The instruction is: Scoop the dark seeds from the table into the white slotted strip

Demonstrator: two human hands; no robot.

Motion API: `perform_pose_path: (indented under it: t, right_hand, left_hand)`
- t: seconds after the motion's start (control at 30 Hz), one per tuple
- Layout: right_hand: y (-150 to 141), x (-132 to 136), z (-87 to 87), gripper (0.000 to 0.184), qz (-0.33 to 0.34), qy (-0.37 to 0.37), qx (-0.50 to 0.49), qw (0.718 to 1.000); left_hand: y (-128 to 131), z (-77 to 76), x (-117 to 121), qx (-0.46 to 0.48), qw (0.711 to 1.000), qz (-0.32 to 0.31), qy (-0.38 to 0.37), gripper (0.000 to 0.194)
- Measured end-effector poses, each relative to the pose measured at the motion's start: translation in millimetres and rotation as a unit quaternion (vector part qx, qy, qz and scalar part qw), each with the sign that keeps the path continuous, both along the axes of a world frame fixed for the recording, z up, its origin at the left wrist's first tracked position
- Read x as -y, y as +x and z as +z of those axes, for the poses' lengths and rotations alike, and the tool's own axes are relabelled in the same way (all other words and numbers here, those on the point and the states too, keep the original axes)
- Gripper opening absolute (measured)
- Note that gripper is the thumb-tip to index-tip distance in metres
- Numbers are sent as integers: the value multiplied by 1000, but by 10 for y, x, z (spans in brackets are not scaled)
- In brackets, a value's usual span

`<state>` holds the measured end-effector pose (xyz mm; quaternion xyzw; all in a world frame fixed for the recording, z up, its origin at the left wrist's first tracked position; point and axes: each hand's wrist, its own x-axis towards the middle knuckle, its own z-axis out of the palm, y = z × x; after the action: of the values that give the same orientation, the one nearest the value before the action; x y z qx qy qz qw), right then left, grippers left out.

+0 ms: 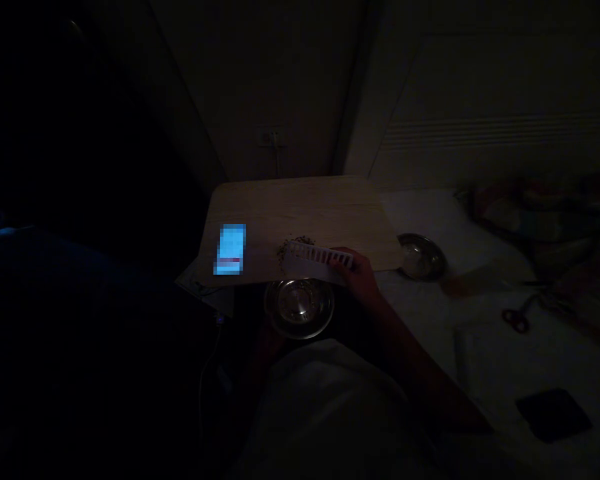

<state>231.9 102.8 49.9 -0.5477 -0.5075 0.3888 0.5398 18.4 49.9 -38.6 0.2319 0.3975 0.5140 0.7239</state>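
Pinching a white slotted strip [307, 268] by its right end, the right hand's [360, 273] fingers point it leftward over the surface [305, 200], beside dark bits [283, 252]; the left hand [273, 337], fingers too dim to tell, seems nearest the steel bowl [301, 305] below.

Tabletop [300, 200]: pale wood-grain, smooth, mostly matt. Slotted strip [307, 268]: smooth, plastic-looking. Round dish [301, 306], glossy metal; side bowl [439, 259], shiny metal too. Bundled blanket [535, 207]: matt cloth.
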Motion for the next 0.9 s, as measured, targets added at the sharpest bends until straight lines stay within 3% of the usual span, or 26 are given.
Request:
perform_pose_path:
  t: [0.27,0.53,0.9]
  right_hand:
    - [-71,30,2,22,18,3,2,1000]
    - [45,-1,-14,22,-15,-7,3,1000]
    - [71,14,19,22,-46,-11,-3,999]
  left_hand:
    - [-4,-91,-19,-10,1000,19,12,64]
    - [-56,-196,11,-15,1000,2,-12,52]
    - [-42,-200,8,-34,999,12,1,48]
